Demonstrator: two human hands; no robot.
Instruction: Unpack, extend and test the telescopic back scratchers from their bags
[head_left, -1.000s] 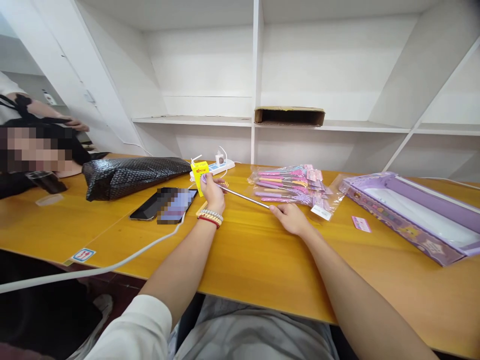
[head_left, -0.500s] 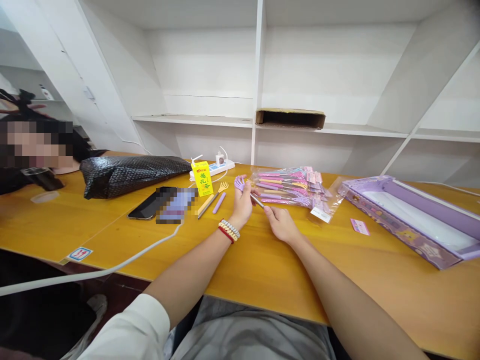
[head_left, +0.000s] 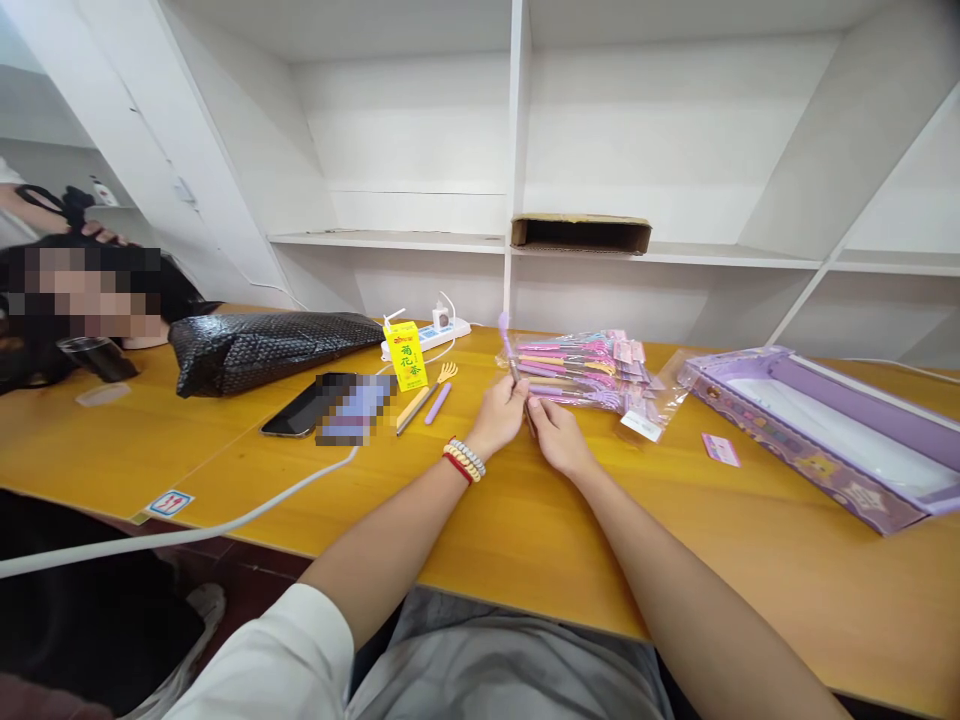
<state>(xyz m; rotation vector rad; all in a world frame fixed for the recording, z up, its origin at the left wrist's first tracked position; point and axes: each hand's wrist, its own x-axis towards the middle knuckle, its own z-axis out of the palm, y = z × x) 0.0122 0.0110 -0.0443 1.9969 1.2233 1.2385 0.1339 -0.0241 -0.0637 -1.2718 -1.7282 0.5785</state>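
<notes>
Both hands meet over the middle of the table, gripping one slim back scratcher (head_left: pixel 508 343) with a purple head and a metal rod. My left hand (head_left: pixel 501 415), with bracelets at its wrist, pinches the rod below the head. Lower down, my right hand (head_left: pixel 556 436) closes around the other end, which the fingers partly hide. The scratcher stands tilted, head up and seen edge-on. Left of my hands lie a yellow back scratcher (head_left: pixel 429 398) and a loose purple handle (head_left: pixel 438 404). Just beyond them is a pile of bagged back scratchers (head_left: pixel 577 368) in clear plastic.
A purple display box (head_left: pixel 795 455) and a small pink card (head_left: pixel 721 450) lie to the right. On the left are a yellow drink carton (head_left: pixel 406 358), phones (head_left: pixel 294 408), a black bubble-wrap bag (head_left: pixel 270 345) and a white cable (head_left: pixel 247 515). Another person sits far left.
My left hand has moved right and down the rod, close to my right hand. The scratcher has swung more upright, its head turning from face-on to edge-on.
</notes>
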